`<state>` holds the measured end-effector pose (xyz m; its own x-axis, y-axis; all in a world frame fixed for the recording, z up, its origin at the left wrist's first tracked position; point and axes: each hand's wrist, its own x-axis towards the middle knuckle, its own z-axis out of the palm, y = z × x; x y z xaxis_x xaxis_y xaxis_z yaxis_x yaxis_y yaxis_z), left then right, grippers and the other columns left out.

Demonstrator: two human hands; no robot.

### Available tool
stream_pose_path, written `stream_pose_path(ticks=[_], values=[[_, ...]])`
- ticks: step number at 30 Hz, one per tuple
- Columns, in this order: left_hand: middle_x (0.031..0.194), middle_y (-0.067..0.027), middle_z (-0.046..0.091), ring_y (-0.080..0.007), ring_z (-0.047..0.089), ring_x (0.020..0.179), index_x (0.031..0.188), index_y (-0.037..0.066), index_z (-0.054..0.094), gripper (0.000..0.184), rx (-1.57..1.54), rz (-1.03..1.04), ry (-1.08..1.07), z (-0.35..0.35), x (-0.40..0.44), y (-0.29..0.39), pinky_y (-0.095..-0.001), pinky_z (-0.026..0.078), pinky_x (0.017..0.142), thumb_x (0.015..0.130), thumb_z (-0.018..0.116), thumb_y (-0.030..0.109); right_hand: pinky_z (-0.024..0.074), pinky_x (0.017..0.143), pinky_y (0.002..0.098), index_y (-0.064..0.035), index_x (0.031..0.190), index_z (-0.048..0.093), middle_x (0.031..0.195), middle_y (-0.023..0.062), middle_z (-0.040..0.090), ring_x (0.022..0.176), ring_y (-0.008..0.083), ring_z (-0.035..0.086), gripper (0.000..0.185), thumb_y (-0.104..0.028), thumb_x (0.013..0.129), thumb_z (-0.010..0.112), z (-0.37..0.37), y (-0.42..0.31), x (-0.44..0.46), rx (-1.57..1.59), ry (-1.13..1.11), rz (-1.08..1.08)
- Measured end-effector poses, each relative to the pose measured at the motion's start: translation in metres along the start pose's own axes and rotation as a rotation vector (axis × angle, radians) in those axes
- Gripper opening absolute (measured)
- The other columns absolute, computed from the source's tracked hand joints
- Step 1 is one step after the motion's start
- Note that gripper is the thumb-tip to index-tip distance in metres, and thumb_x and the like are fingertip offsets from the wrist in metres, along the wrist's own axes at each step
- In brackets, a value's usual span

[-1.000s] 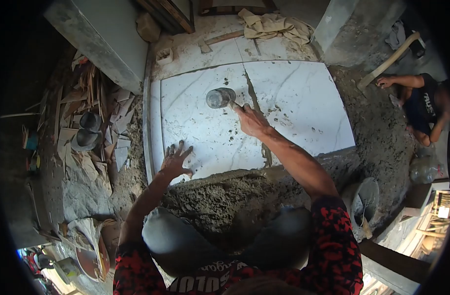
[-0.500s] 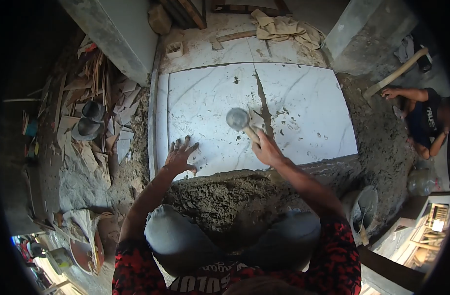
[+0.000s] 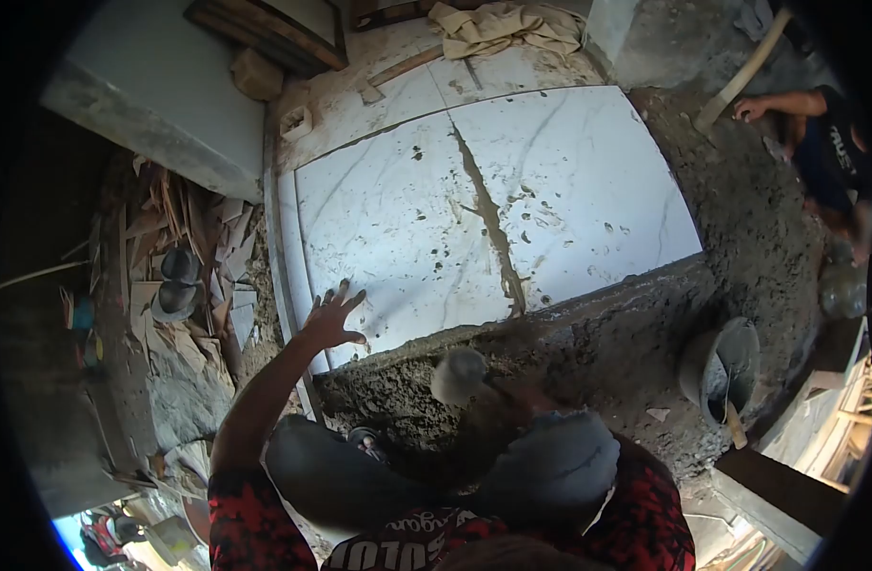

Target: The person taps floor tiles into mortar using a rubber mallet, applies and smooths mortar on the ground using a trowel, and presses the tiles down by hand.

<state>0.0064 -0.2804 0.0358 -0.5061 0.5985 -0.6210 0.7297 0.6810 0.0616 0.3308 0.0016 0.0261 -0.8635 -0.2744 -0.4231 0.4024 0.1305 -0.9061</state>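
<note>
My left hand (image 3: 333,322) lies with fingers spread on the near left corner of a large white marbled tile (image 3: 369,219). My right hand (image 3: 524,395), smeared by motion, is low over the wet mortar (image 3: 407,381) in front of my knees. It holds a mallet (image 3: 458,377) with a blurred round grey head. A second white tile (image 3: 588,181) lies to the right, and a mortar-filled gap (image 3: 488,214) runs between the two. Crumbs of mortar dot both tile surfaces.
A bucket (image 3: 722,371) with a wooden-handled tool stands on my right. Beyond it a co-worker (image 3: 831,152) has a hand by a long wooden handle (image 3: 750,67). Broken tile and wood scraps (image 3: 203,247) pile up at left. A crumpled cloth (image 3: 507,30) lies at the back.
My right hand has drawn the mallet back from above the tile to over the mortar near my knees. My left hand stays on the tile. The view has shifted and turned slightly.
</note>
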Motion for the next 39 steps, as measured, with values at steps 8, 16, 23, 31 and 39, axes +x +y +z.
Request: stream_pose_path(ticks=[8, 16, 23, 31, 39], values=[[0.148, -0.0292, 0.011, -0.0417, 0.029, 0.133, 0.147, 0.022, 0.020, 0.093, -0.072, 0.089, -0.217, -0.017, 0.020, -0.019, -0.0442, 0.030, 0.107, 0.074, 0.063, 0.062, 0.0451, 0.057, 0.0281, -0.0043, 0.113, 0.056, 0.079, -0.0002, 0.062, 0.067, 0.0112, 0.057, 0.026, -0.016, 0.091, 0.056, 0.036, 0.132, -0.135, 0.412, 0.619, -0.079], [0.133, -0.0256, 0.044, -0.0384, 0.045, 0.122, 0.140, 0.015, 0.038, 0.082, 0.055, 0.016, -0.374, -0.051, 0.042, 0.001, -0.0417, 0.036, 0.101, 0.077, 0.058, 0.064, 0.0442, 0.055, 0.0263, -0.0020, 0.098, 0.063, 0.078, -0.0015, 0.063, 0.068, 0.0086, 0.056, 0.031, -0.032, 0.092, 0.057, 0.061, 0.164, -0.187, 1.023, 0.987, 0.110], [0.129, -0.0213, 0.050, -0.0358, 0.048, 0.119, 0.137, 0.012, 0.041, 0.083, -0.062, -0.106, -0.181, -0.058, 0.052, 0.023, -0.0424, 0.040, 0.097, 0.071, 0.070, 0.053, 0.0473, 0.054, 0.0370, -0.0049, 0.082, 0.065, 0.063, 0.0132, 0.062, 0.060, 0.0249, 0.063, 0.039, -0.040, 0.091, 0.051, 0.038, 0.163, -0.191, -0.151, 0.979, 0.161], [0.149, -0.0249, 0.012, -0.0528, 0.029, 0.128, 0.147, 0.025, 0.014, 0.106, 0.035, -0.199, 0.027, -0.061, 0.075, 0.035, -0.0600, 0.034, 0.099, 0.065, 0.080, 0.037, 0.0519, 0.062, 0.0464, -0.0135, 0.083, 0.066, 0.075, 0.0158, 0.065, 0.075, 0.0354, 0.065, 0.028, -0.036, 0.085, 0.050, -0.046, 0.048, -0.117, -0.877, 0.467, 0.482], [0.150, -0.0240, 0.011, -0.0538, 0.024, 0.130, 0.147, 0.028, 0.016, 0.111, -0.178, -0.142, 0.139, -0.036, 0.078, 0.018, -0.0514, 0.032, 0.105, 0.059, 0.084, 0.034, 0.0279, 0.106, 0.0510, 0.0046, 0.131, 0.039, 0.136, 0.0221, 0.040, 0.129, 0.0354, 0.035, 0.060, -0.035, 0.088, 0.055, -0.099, -0.053, 0.133, -1.108, 0.492, -0.614]])
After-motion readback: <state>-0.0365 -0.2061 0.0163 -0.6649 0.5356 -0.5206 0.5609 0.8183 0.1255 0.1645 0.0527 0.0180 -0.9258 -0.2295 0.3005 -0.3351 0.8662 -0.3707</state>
